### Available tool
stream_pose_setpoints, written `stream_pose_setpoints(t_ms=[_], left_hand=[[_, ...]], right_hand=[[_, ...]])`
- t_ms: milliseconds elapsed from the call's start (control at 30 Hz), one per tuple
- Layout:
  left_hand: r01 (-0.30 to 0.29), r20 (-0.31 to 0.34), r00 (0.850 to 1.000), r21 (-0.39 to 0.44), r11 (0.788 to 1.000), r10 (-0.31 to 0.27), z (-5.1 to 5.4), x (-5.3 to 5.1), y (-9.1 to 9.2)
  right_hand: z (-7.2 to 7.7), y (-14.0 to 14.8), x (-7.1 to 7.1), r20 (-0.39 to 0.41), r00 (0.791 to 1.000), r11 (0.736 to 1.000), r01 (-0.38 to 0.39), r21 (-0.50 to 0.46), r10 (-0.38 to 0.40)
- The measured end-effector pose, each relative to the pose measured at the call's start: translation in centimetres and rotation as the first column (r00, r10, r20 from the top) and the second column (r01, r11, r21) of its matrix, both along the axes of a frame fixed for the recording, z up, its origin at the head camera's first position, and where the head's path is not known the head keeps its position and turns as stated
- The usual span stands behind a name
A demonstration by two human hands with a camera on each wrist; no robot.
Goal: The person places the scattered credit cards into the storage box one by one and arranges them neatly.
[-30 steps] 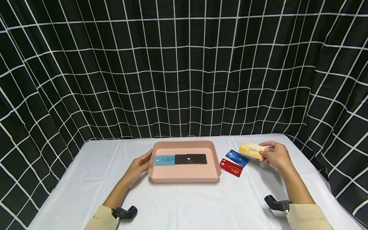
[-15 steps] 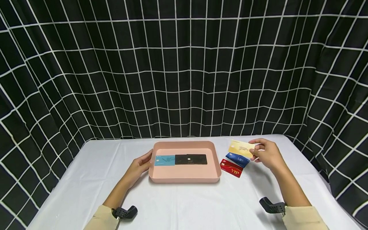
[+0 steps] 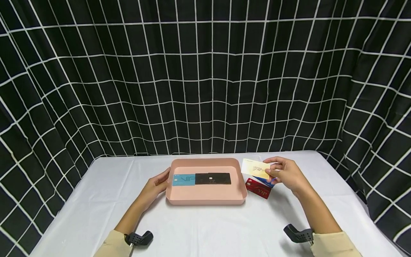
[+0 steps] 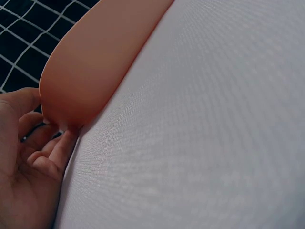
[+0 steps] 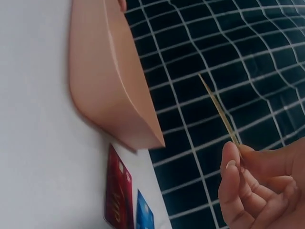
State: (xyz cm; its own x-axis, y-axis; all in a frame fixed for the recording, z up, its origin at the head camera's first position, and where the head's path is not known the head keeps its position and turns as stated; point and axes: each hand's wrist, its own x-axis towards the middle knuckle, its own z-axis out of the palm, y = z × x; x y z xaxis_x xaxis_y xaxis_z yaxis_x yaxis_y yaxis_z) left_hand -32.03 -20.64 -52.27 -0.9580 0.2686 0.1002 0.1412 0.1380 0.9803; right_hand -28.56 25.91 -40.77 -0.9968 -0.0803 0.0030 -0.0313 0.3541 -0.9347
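Observation:
In the head view my right hand [image 3: 285,173] pinches one end of a pale yellow plastic card [image 3: 255,168] between thumb and fingers. Held above the table, the card shows edge-on in the right wrist view. A blue VIP card [image 3: 264,180], partly covered by it, lies behind a red VIP card [image 3: 258,188]. Left of these sits a shallow pink tray [image 3: 205,197] holding a light blue VIP card [image 3: 183,180] and black cards [image 3: 219,178] in a row. My left hand [image 3: 156,184] rests its fingers against the tray's left outer wall.
A white cloth [image 3: 205,228] covers the table. Behind it hangs a black curtain [image 3: 205,89] with a white grid. Each wrist wears a black device, one at the left [image 3: 138,238] and one at the right [image 3: 298,233].
My right hand has carried the yellow card leftward, over the blue card and up to the tray's right side. My left hand and the tray have stayed put.

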Motion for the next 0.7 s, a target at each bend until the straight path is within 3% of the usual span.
stream_pose_setpoints(t_ms=[433, 700], left_hand=[[-0.002, -0.004, 1.000, 0.004, 1.000, 0.002, -0.2, 0.1, 0.1], [0.001, -0.008, 1.000, 0.014, 1.000, -0.001, -0.2, -0.1, 0.0]], right_hand=[[-0.7, -2.5, 0.4, 0.023, 0.998, 0.999, -0.050, -0.020, 0.051], [-1.1, -4.1, 0.3, 0.054, 0.994, 0.993, -0.087, -0.085, 0.092]])
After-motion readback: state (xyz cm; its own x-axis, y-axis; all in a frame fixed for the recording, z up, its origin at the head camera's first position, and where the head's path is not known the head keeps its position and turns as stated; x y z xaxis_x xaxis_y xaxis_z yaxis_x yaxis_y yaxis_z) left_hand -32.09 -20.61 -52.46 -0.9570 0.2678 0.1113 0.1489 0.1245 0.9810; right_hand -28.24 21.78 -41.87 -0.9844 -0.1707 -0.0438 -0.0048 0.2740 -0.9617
